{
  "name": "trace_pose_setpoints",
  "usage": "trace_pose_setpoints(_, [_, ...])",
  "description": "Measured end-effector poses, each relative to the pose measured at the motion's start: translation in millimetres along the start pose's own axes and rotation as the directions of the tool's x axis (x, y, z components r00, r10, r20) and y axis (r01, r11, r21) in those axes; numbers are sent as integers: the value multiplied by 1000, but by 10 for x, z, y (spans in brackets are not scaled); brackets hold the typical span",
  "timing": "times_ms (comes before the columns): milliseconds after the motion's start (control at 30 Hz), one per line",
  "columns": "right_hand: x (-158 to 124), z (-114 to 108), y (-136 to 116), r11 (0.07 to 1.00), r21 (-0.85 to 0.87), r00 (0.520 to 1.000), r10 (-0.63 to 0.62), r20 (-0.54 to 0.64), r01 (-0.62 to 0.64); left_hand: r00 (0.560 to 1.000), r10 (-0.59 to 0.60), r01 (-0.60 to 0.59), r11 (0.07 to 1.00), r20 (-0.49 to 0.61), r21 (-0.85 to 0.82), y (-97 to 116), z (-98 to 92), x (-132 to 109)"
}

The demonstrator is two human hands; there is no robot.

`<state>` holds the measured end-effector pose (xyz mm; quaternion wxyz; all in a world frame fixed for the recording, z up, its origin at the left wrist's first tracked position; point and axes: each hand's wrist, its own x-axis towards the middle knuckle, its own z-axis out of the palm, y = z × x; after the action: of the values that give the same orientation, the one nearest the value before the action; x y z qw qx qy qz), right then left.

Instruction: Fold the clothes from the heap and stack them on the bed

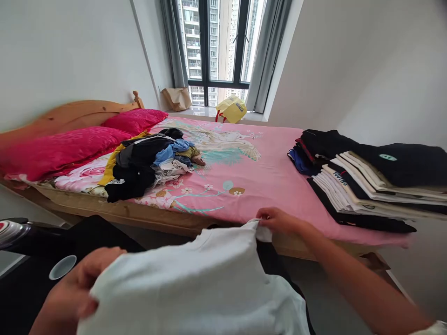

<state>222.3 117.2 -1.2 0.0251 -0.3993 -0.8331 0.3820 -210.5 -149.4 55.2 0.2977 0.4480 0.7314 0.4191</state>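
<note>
A white T-shirt (195, 279) is stretched between my two hands in front of the bed, its neckline toward the far side. My right hand (279, 219) pinches its top edge near the right shoulder. At the lower left, my left hand (78, 284) grips the other side of the shirt, slightly blurred. Something dark (270, 260) shows behind the shirt's right side. The shirt's lower part runs out of the bottom of the view.
A pink bed (258, 186) bears a heap of crumpled clothes (139, 158) at left and folded clothes (349, 186) stacked at right. Red pillows (70, 149) lie by the wooden headboard (80, 108). A black surface (101, 237) at lower left holds a plastic cup (63, 267).
</note>
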Motion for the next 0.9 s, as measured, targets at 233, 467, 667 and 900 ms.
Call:
trace_pose_setpoints(233, [-591, -2117, -25, 938, 340, 576, 247, -779, 58, 980, 148, -163, 980, -133, -113, 1630, 89, 1184])
trace_pose_setpoints(467, [-1075, -2395, 31, 936, 316, 393, 236, -889, 153, 878, 397, -358, 916, -268, 182, 1691, 331, 1473])
trace_pose_setpoints(667, [-1086, -1386, 1150, 893, 369, 415, 447, -792, -257, 922, 387, -343, 809, 7, 477, 388, 794, 1603])
trace_pose_setpoints(900, [-962, 81, 1506, 926, 225, 547, 363, -754, -304, 967, 223, -255, 789, 126, 559, -882, 1074, 1401])
